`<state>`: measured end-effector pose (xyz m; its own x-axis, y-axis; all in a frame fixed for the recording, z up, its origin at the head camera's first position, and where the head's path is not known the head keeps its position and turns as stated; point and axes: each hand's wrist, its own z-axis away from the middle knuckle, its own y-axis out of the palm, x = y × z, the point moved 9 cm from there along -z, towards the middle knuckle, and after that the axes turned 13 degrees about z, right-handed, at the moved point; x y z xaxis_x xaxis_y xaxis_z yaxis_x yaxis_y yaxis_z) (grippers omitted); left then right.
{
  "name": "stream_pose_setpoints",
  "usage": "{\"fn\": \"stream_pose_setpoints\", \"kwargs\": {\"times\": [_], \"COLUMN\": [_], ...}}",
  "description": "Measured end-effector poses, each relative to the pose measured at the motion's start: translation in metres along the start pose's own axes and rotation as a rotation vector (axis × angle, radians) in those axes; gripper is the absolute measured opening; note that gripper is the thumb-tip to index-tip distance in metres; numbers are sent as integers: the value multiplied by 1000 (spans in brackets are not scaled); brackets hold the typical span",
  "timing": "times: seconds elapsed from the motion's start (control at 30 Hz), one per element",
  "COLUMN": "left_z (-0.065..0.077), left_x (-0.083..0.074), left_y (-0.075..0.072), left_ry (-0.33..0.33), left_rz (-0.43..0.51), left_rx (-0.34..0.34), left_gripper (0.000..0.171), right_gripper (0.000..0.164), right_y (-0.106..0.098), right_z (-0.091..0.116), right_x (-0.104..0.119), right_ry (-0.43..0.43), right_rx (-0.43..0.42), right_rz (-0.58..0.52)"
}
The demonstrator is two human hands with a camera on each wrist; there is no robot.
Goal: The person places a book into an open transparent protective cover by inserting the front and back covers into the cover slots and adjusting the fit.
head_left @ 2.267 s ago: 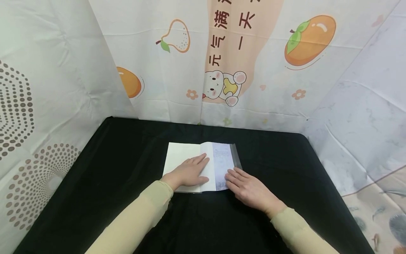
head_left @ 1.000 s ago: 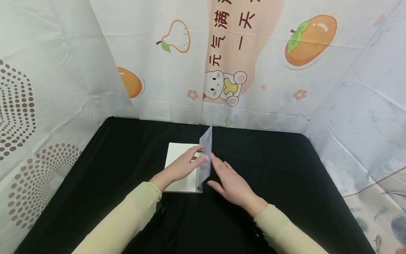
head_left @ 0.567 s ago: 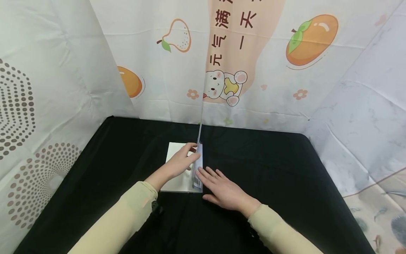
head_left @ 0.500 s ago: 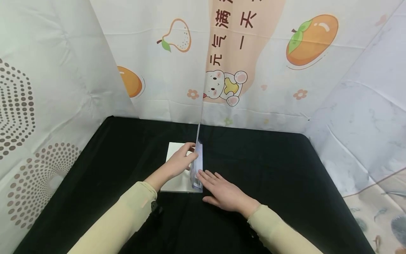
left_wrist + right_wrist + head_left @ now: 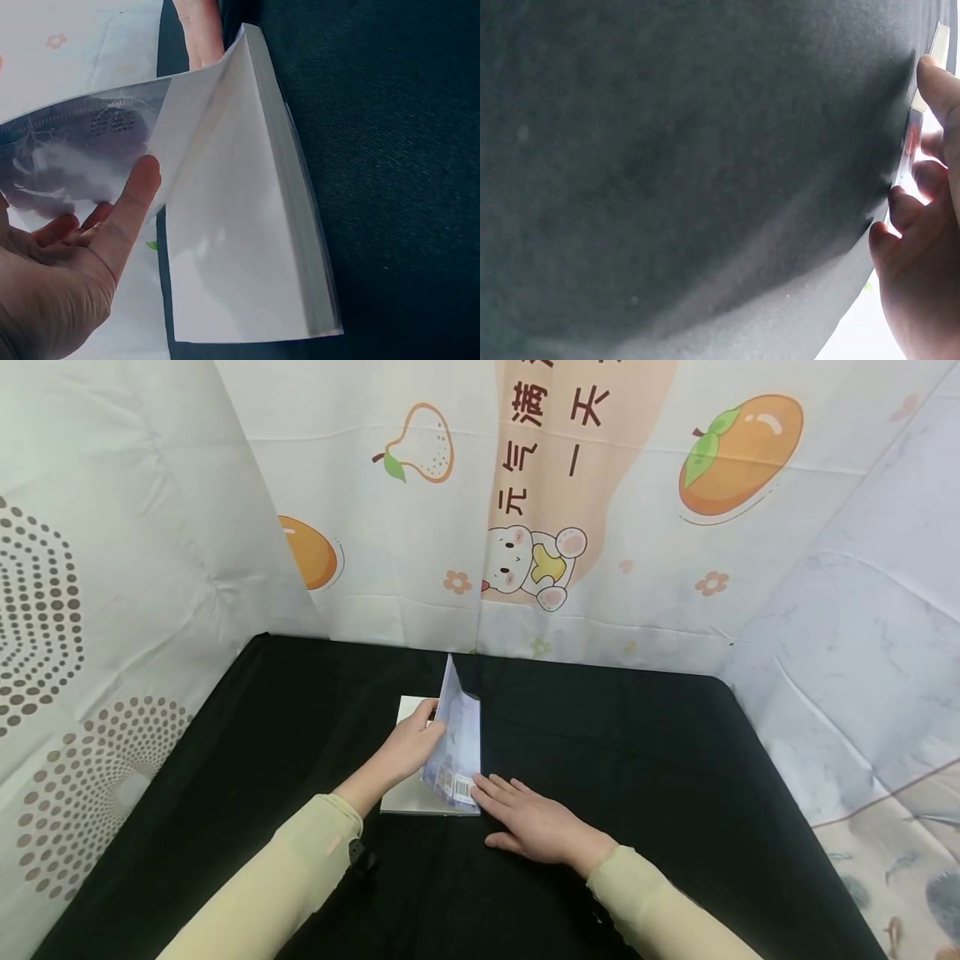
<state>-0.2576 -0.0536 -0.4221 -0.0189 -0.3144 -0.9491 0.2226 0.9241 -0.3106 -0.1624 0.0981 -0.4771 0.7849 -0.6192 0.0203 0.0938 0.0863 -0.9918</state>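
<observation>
A paperback book [image 5: 405, 797] in a clear plastic sleeve lies on the black cloth, its pale first page visible at left. Its bluish cover [image 5: 461, 747], with a barcode low down, stands half raised and leans left over the pages. My left hand [image 5: 412, 739] touches the raised cover near its free edge. In the left wrist view its thumb [image 5: 131, 199] lies straight against the cover's inner side, the other fingers loosely bent beside it. My right hand [image 5: 536, 818] rests with extended fingers at the book's lower right corner. Its fingertips [image 5: 477, 779] touch the cover near the spine.
Black cloth [image 5: 637, 760] covers the table around the book. White printed curtains [image 5: 360, 560] hang behind and along both sides. A small dark device [image 5: 362, 853] sits by the left cuff.
The right-hand part of the book was lifted upright, and its cover now tips leftward. My left hand moved left with it. My right hand left the cover's face and slid down to the lower corner.
</observation>
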Motion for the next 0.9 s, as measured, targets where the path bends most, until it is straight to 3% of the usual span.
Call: {"fn": "stream_pose_setpoints", "kwargs": {"times": [0.23, 0.47, 0.67, 0.9], "left_z": [2, 4, 4, 4], "left_x": [12, 27, 37, 46], "left_y": [-10, -12, -18, -20], "left_ry": [4, -50, -78, -84], "left_rz": [-75, -93, -203, -371], "left_rx": [-50, -28, -53, -38], "left_gripper": [42, 40, 44, 60], "right_gripper": [65, 62, 61, 60], "right_y": [-2, -6, -6, -10], "right_z": [4, 10, 14, 19], "right_x": [-4, -10, -14, -16], "right_ry": [9, 36, 53, 60], "right_rx": [9, 1, -2, -15], "right_rz": [-3, -6, -16, -27]}}
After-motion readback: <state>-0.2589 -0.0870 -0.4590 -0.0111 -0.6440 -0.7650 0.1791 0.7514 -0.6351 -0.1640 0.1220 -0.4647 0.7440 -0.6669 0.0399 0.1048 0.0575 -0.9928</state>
